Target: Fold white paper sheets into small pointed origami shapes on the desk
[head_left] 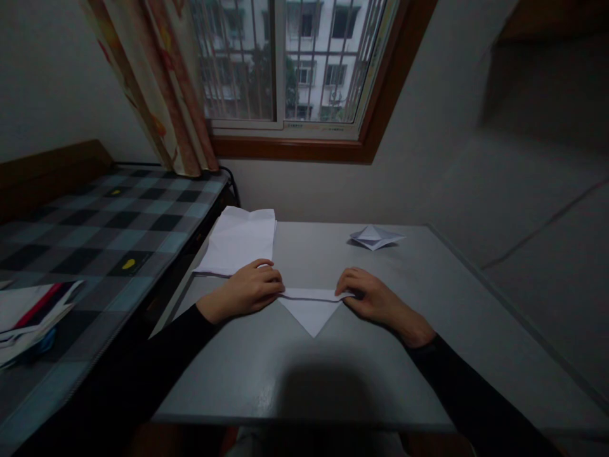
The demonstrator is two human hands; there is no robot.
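A folded sheet of white paper (313,314) lies in the middle of the table, its triangular point toward me and a narrow folded strip along its far edge. My left hand (257,287) pinches the left end of that strip. At the right end, my right hand (371,294) has its thumb and fingers closed on the paper. Both hands rest low at the tabletop. The paper's two corners are hidden under my fingers.
A stack of white paper (242,240) lies at the table's back left. A folded paper boat (374,237) sits at the back right. Left of the grey table (228,381) is a bed with a checkered cover (157,222), with printed papers (28,314) on it.
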